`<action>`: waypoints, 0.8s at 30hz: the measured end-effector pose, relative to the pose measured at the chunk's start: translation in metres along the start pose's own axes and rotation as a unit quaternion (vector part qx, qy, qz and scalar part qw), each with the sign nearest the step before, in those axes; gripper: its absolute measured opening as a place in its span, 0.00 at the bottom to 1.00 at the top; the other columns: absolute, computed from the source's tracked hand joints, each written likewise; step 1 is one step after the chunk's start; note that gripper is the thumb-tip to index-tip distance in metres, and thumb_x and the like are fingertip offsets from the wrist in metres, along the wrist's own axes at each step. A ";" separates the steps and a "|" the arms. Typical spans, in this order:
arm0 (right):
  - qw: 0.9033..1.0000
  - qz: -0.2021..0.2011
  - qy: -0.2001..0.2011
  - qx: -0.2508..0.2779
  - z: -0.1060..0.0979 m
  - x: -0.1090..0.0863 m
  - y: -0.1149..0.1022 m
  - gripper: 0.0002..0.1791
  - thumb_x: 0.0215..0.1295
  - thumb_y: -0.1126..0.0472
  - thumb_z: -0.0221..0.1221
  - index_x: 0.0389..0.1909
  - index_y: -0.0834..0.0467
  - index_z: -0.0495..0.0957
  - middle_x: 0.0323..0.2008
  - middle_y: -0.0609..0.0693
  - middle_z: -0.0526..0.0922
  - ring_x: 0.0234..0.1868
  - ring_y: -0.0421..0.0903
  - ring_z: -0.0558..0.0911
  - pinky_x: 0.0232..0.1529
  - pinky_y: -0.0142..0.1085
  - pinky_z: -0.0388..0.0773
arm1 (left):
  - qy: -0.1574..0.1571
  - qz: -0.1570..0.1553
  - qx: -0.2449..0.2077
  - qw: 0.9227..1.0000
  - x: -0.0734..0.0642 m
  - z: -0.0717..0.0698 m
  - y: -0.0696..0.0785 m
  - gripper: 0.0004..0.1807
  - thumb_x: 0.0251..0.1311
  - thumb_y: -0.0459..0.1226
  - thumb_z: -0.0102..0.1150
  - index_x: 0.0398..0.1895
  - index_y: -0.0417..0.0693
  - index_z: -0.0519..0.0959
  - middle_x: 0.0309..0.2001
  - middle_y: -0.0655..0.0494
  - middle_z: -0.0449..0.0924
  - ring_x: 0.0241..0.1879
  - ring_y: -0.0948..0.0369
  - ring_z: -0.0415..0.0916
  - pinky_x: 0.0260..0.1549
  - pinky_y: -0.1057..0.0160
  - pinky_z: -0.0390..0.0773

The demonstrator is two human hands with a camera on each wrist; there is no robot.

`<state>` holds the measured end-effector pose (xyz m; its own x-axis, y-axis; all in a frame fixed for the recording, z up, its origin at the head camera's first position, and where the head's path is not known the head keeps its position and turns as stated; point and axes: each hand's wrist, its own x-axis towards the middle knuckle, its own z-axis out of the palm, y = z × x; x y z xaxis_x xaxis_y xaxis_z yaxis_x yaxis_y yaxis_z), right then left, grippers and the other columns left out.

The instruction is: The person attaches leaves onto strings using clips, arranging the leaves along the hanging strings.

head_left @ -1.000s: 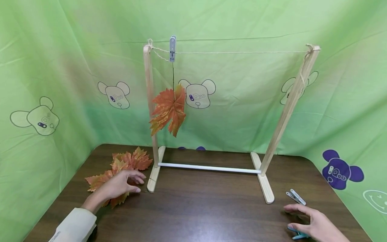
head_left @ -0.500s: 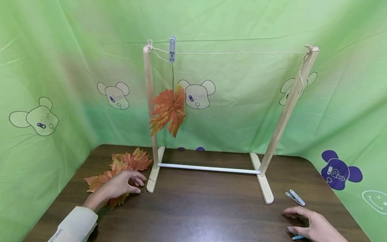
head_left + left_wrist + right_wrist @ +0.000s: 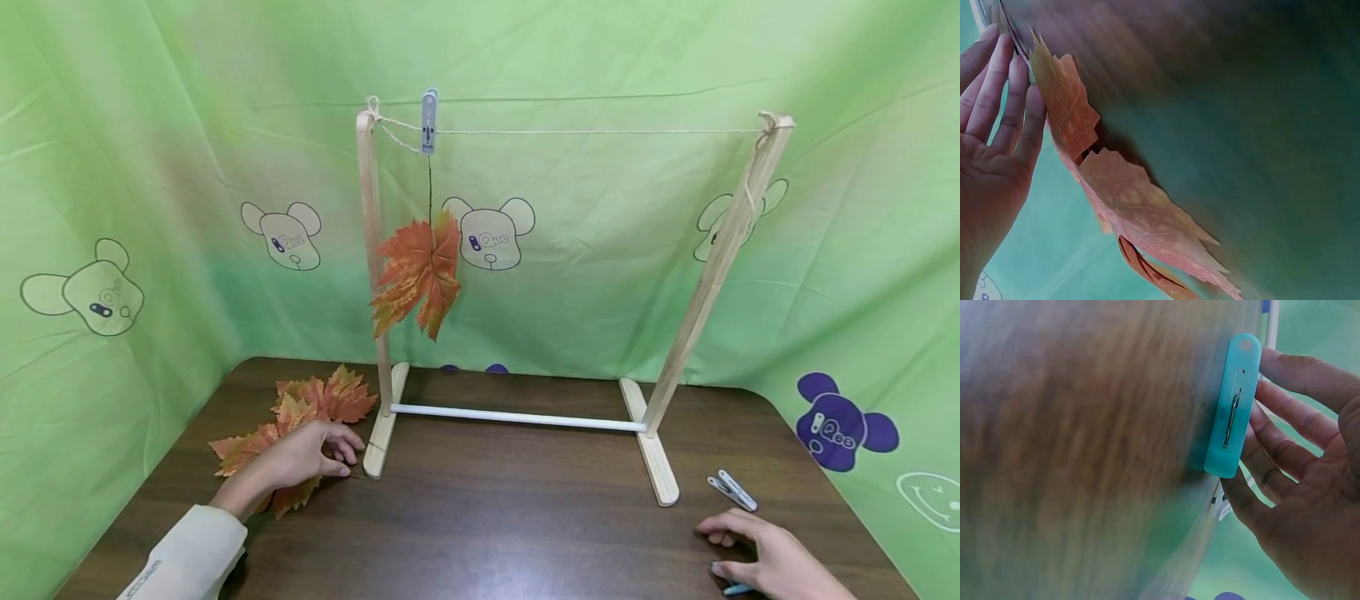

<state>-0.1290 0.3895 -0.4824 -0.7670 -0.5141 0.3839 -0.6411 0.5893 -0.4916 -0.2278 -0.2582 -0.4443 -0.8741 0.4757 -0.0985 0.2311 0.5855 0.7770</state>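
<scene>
Several orange artificial maple leaves lie on the left of the table. Over them is my left hand, fingers loosely bent and thumb apart, near a thin stem by the stand's left foot. The left wrist view shows its fingers alongside the leaves. My right hand is low at the right front, fingers relaxed around a turquoise clothespin; the thumb tip is right at one end of it, and the head view hides most of it. Another maple leaf hangs by its stem from a grey clothespin on the string.
A wooden stand with two posts carries the string between its tops and a white rod below. Grey clothespins lie beyond my right hand. A green printed cloth encloses the table at the back and sides.
My right hand has shifted slightly left and drawn its fingers in a little, covering more of the turquoise clothespin. The left hand has barely moved.
</scene>
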 end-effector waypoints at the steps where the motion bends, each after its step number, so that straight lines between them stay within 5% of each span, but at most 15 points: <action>1: 1.000 -0.002 -0.001 -0.003 0.001 0.000 0.000 0.27 0.38 0.78 0.76 0.43 0.58 0.83 0.41 0.29 0.82 0.37 0.25 0.76 0.35 0.17 0.67 | 0.000 0.000 0.000 1.000 0.000 0.000 0.000 0.16 0.59 0.26 0.72 0.50 0.38 0.85 0.37 0.56 0.88 0.40 0.59 0.82 0.35 0.68 0.82; 10: 1.000 -0.009 0.002 -0.009 0.004 0.002 0.002 0.25 0.39 0.79 0.76 0.39 0.58 0.82 0.34 0.34 0.80 0.33 0.26 0.73 0.31 0.21 0.65 | -0.015 0.001 -0.025 1.000 0.002 0.001 0.001 0.14 0.59 0.23 0.70 0.48 0.35 0.84 0.34 0.51 0.87 0.35 0.59 0.83 0.31 0.69 0.82; 16: 1.000 -0.015 0.005 0.007 0.004 0.005 0.001 0.18 0.49 0.72 0.76 0.38 0.57 0.81 0.30 0.40 0.79 0.32 0.28 0.73 0.30 0.23 0.65 | -0.026 0.003 -0.028 0.999 0.002 0.000 0.001 0.11 0.60 0.24 0.70 0.46 0.35 0.84 0.31 0.53 0.86 0.32 0.61 0.83 0.29 0.69 0.81; 24: 1.000 0.012 -0.013 0.023 0.002 0.005 -0.001 0.23 0.44 0.83 0.71 0.38 0.58 0.80 0.29 0.33 0.76 0.31 0.26 0.72 0.27 0.25 0.65 | -0.033 0.003 -0.030 0.999 0.001 0.001 0.000 0.11 0.59 0.21 0.69 0.45 0.34 0.83 0.31 0.53 0.85 0.32 0.63 0.81 0.29 0.70 0.81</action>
<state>-0.1322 0.3844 -0.4815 -0.7807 -0.5161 0.3523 -0.6204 0.5732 -0.5353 -0.2279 -0.2573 -0.4446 -0.8421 0.5224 -0.1340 0.2077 0.5434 0.8134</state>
